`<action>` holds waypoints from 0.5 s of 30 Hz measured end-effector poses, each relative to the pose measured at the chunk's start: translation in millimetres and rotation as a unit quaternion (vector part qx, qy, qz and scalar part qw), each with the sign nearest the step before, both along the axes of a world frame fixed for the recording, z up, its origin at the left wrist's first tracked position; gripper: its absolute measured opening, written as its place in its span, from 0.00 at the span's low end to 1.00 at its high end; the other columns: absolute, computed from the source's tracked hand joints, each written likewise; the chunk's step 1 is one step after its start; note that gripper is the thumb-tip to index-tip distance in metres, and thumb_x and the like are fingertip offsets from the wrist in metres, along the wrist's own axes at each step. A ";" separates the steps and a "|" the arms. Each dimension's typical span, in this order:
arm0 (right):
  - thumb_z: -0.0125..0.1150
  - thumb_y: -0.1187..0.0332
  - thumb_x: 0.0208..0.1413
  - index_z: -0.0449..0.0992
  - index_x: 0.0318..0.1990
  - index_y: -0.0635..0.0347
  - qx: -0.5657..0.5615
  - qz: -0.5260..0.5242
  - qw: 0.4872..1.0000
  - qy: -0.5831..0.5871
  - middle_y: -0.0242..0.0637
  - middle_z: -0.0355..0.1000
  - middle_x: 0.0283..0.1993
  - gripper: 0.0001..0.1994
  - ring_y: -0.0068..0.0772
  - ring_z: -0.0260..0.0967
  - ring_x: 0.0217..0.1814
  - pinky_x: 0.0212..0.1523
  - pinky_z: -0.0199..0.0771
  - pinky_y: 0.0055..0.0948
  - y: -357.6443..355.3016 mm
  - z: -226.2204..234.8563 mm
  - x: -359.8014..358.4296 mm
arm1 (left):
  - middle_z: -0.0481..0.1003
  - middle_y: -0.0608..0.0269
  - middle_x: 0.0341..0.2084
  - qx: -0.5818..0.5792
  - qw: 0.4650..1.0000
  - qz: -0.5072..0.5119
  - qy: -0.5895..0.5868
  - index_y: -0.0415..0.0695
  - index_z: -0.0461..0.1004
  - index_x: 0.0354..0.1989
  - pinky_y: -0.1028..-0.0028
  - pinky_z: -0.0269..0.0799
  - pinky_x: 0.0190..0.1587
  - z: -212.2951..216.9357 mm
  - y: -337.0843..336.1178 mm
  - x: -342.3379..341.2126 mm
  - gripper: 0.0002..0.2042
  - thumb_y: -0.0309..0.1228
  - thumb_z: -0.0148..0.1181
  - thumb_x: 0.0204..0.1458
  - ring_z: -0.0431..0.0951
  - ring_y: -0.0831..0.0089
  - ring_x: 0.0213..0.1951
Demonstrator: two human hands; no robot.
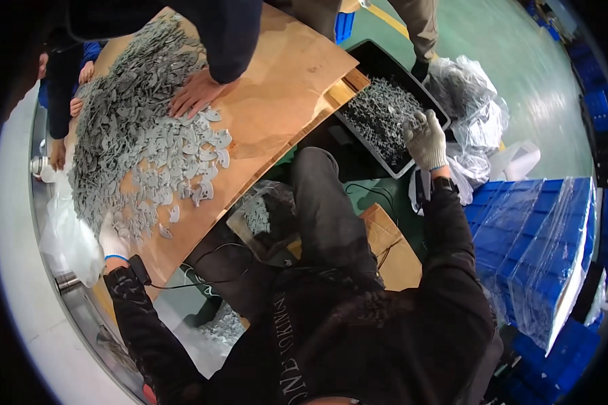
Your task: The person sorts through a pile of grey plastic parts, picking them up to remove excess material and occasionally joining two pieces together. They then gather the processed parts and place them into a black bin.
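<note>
A wide pile of flat grey pieces (132, 121), small and curved in outline, is spread over a brown board (284, 54). My left hand (113, 237), in a white knit glove, rests at the pile's near left edge with its fingers stretched toward the pieces. On the right, my gloved right hand (427, 143) is raised over the near right rim of a black bin (368, 50). Its fingers are curled, and what they hold, if anything, cannot be made out. Grey scraps (382, 115) fill much of that bin.
Another person's bare hand (197, 93) presses on the pile from the far side. More hands (76, 106) show at far left. A scrap-filled container (257, 212) stands under the board. Clear plastic bags (469, 101) and wrapped blue crates (527, 229) stand at right.
</note>
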State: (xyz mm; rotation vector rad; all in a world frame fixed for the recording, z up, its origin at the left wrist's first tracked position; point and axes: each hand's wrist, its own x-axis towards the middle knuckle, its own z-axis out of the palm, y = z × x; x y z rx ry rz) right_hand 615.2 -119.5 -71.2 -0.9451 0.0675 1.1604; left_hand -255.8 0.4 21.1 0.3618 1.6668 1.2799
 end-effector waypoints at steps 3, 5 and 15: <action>0.61 0.42 0.69 0.75 0.48 0.58 -0.008 0.011 1.000 0.007 0.33 0.76 0.41 0.24 0.41 0.76 0.44 0.40 0.75 0.34 -3.8 -0.5 20.9 | 0.79 0.66 0.33 0.025 0.999 0.017 -0.044 0.47 0.77 0.58 0.81 0.55 0.15 -1.4 0.5 5.6 0.12 0.34 0.57 0.71 0.63 0.83 0.19; 0.59 0.43 0.71 0.76 0.50 0.59 -0.002 0.005 1.000 -0.014 0.33 0.76 0.42 0.24 0.40 0.76 0.46 0.43 0.76 0.34 -7.5 -12.0 50.0 | 0.79 0.66 0.33 0.022 0.999 0.004 -0.040 0.46 0.77 0.55 0.81 0.54 0.15 -4.6 3.9 28.6 0.10 0.34 0.57 0.71 0.63 0.83 0.19; 0.56 0.45 0.72 0.77 0.45 0.57 -0.008 -0.010 0.989 -0.145 0.35 0.78 0.42 0.22 0.37 0.77 0.45 0.47 0.75 0.37 36.9 -17.4 104.1 | 0.78 0.65 0.30 0.041 0.997 -0.010 -0.061 0.41 0.75 0.43 0.80 0.52 0.15 4.0 -13.3 21.7 0.07 0.32 0.58 0.70 0.59 0.82 0.17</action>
